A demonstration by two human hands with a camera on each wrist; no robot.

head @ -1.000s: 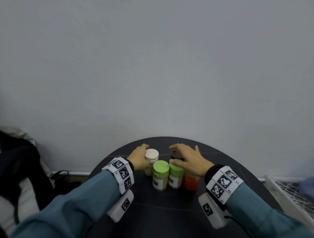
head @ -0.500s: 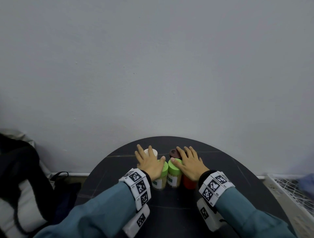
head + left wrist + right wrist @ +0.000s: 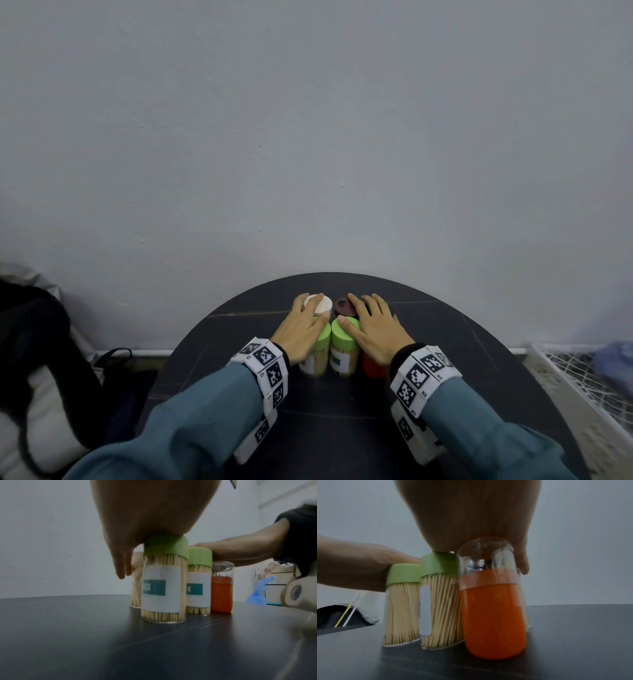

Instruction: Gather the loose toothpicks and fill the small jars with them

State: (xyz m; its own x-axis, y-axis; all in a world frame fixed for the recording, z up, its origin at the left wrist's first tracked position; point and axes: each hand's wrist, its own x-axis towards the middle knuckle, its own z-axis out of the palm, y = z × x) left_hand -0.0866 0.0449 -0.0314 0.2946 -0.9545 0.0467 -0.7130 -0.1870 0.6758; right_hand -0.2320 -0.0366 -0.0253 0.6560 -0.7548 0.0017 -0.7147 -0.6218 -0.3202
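Five small jars stand upright in a tight cluster near the far middle of the dark round bench (image 3: 239, 428), each touching its neighbour. The left green-lidded jar (image 3: 163, 582) and the right green-lidded jar (image 3: 344, 349) stand side by side at the front, both packed with toothpicks (image 3: 402, 611) standing on end behind their white labels. An orange jar (image 3: 493, 615) with a clear domed cap stands just right of them. Behind are a white-lidded jar (image 3: 320, 304), also full of toothpicks, and a dark-lidded jar (image 3: 344, 306) whose contents cannot be made out. The left hand (image 3: 301, 334) lies flat across the tops of the left green-lidded jar and the white-lidded jar, fingers straight and spread, gripping nothing. The right hand (image 3: 375, 330) lies the same way over the right green-lidded jar, the dark-lidded jar and the orange jar, palm down, fingers extended. The two hands sit close together with a narrow gap between them. Both wrists wear white bands (image 3: 270, 368) printed with black square markers over blue-grey sleeves (image 3: 178, 431). A white wire basket (image 3: 589, 383) sits off the bench to the right, and a dark bag (image 3: 30, 342) to the left.
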